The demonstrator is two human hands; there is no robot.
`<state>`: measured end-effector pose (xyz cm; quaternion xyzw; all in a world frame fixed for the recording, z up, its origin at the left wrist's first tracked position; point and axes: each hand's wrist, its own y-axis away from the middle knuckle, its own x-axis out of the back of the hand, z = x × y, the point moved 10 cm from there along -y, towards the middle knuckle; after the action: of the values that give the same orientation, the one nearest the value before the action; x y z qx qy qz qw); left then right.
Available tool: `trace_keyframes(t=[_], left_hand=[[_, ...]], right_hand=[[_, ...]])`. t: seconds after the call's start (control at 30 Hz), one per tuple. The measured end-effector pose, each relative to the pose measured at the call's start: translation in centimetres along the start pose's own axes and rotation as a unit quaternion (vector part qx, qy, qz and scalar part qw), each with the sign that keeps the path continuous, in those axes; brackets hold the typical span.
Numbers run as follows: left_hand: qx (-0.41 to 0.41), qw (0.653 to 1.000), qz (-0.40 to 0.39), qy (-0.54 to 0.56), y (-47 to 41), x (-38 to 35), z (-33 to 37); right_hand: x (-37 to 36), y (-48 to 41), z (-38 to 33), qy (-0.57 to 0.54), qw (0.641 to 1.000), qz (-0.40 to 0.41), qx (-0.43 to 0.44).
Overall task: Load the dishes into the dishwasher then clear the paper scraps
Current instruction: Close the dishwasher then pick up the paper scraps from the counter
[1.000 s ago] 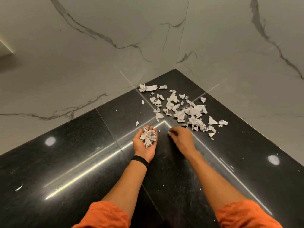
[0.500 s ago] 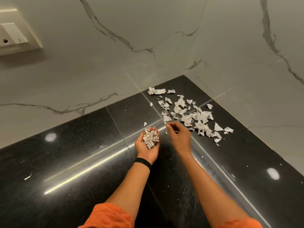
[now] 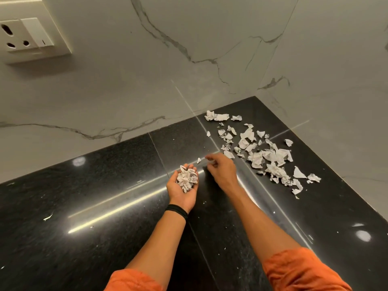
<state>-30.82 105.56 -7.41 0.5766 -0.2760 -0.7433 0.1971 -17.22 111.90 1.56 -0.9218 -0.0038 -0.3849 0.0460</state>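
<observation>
Where paper scraps [image 3: 257, 159] litter the counter [image 3: 100, 192], they look white, torn, crumpled.

Domestic kitchen corner: polished black stone counter [image 3: 105, 206] lay under the left grip [image 3: 182, 190], marble-veined wall tiles [image 3: 147, 91] beyond, wall socket [image 3: 25, 34] far up-left.

Left hand [image 3: 182, 193], right hand [image 3: 223, 171]: two; wristband [image 3: 176, 211]: one; socket [image 3: 25, 36]: one; paper scraps [image 3: 256, 159]: dozens.
</observation>
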Motion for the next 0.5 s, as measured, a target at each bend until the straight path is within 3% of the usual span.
trace_keyframes(t=[0.17, 0.27, 0.33, 0.4, 0.5], left_hand=[[-0.030, 1.000, 0.008, -0.002, -0.7, 0.3, 3.0], [-0.034, 0.999, 0.009, -0.012, -1.2, 0.1, 3.6], [-0.029, 0.999, 0.009, -0.013, -1.5, -0.2, 3.0], [-0.022, 1.000, 0.004, -0.014, -1.9, -0.7, 1.9], [0.007, 1.000, -0.012, -0.009, -2.8, -1.7, -0.9]], right_hand=[[-5.4, -3.1, -3.1, 0.121, 0.979, -0.125, 0.103], [-6.0, -2.6, -2.0, 0.149, 0.978, -0.117, 0.092], [-3.8, -1.5, -0.8, 0.053, 0.997, -0.048, 0.028], [-1.1, 0.2, -0.2, -0.094, 0.995, 0.028, -0.034], [0.4, 2.0, -2.1, -0.197, 0.980, 0.031, -0.017]])
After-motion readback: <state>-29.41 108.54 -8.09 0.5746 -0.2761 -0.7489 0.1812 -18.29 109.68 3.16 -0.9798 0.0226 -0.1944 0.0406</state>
